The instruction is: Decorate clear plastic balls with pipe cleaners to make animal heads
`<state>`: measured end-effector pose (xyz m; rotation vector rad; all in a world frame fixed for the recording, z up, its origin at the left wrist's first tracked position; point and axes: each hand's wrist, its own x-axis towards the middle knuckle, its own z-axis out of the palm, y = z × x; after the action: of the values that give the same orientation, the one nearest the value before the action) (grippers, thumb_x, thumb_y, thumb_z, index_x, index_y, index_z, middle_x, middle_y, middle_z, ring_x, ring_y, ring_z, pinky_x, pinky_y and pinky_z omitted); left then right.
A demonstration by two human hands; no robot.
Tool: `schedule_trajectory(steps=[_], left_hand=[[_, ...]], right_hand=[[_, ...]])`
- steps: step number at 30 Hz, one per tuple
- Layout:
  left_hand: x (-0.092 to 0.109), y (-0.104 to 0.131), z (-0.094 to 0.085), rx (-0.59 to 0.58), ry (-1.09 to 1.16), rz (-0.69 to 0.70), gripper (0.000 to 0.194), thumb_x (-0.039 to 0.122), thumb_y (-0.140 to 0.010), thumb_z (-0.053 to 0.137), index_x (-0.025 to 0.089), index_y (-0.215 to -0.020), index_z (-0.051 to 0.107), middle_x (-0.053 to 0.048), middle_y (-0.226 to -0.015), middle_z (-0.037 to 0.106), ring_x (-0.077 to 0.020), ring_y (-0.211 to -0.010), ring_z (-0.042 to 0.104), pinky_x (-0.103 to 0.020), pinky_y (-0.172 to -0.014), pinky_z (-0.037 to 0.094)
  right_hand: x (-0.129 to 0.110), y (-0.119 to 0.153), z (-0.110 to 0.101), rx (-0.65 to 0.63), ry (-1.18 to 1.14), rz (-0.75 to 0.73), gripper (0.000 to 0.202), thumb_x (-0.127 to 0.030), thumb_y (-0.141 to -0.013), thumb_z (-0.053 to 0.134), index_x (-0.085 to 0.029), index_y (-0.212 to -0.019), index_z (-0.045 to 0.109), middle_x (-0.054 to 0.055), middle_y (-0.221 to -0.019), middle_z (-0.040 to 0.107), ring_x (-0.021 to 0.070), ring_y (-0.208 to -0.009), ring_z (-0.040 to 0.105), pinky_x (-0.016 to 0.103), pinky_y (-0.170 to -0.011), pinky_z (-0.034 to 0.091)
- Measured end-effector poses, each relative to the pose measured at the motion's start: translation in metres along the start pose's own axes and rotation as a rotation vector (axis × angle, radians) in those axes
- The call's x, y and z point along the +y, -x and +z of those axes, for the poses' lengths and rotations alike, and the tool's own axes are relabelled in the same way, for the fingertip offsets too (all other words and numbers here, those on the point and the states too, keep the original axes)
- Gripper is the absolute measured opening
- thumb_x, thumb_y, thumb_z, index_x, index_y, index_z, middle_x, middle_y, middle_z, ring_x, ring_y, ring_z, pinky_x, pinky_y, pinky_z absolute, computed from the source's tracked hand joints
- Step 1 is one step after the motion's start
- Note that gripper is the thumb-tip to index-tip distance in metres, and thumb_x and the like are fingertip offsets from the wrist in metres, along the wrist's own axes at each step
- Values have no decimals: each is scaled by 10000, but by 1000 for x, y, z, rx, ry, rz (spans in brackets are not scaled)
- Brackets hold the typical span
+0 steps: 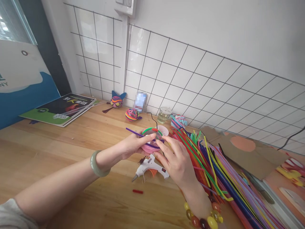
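Between my hands is a small round craft piece (pixel 149 149), clear inside, with pink pipe cleaner coiled round its side and green and orange along the far rim. My left hand (pixel 133 144) is closed on its left side, the thumb over the near rim. A purple pipe cleaner (pixel 133 131) runs round the piece, and its loose end sticks out past my left thumb. My right hand (pixel 177 157) presses the purple strand against the piece with its fingertips. A white glue gun (pixel 150 165) lies on the table just below. Some fingers are hidden under the piece.
Many coloured pipe cleaners (pixel 212 165) spread along the right. Behind stand a phone (pixel 140 101), a glass of pale liquid (pixel 164 115) and striped balls (pixel 132 114). A red stick (pixel 137 191) lies in front; a book (pixel 64 108) lies left.
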<state>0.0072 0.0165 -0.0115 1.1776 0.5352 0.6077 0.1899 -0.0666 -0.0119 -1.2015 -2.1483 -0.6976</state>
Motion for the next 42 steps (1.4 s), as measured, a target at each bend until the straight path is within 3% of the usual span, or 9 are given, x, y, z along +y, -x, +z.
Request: schedule_trajectory(steps=[12,17,24,28,34,42], left_hand=[[2,3,5,3,46,11,444,532,-803,678,214,-1112,654,-57,-1000,700,-167,-856,657,-268,-716,539],[4,5,6,-6,41,5,510,618,-824,595,224,-1144,648,-73,-1037,706,-199,-912,670,-286,-730,545],[10,9,7,-78,105,-38,666,728,-835,450,210,-1207,641,-118,-1076,721,-225,-945,683,-337,-796,556],[15,11,7,-120,112,-33,680,731,-829,457,191,-1193,653,-127,-1039,728,-210,-878,688,-332,-779,558],[21,15,4,-145,92,-19,669,706,-824,497,190,-1230,626,-137,-1013,721,-221,-833,683,-346,-728,561],[34,23,5,-185,14,-48,651,721,-812,490,149,-1058,681,-140,-972,713,-212,-786,681,-319,-687,547]], right_hand=[[0,0,1,35,5,-16,428,-346,-861,692,-189,-1233,549,166,-1188,628,308,-1091,618,498,-861,558],[2,2,5,82,-43,-13,508,-352,-819,738,-184,-1245,520,191,-1267,582,327,-1154,587,519,-903,549],[4,3,5,141,-181,28,549,-251,-792,769,-170,-1259,491,219,-1295,566,330,-1213,570,530,-923,553],[5,2,3,189,-255,50,573,-166,-777,766,-174,-1276,484,211,-1317,554,315,-1219,572,531,-955,538],[9,4,1,230,-384,125,646,-158,-746,783,-223,-1315,482,167,-1345,542,310,-1248,552,564,-1000,500],[13,12,-2,197,-618,272,625,-136,-741,770,-243,-1300,513,155,-1397,493,334,-1301,504,601,-1004,490]])
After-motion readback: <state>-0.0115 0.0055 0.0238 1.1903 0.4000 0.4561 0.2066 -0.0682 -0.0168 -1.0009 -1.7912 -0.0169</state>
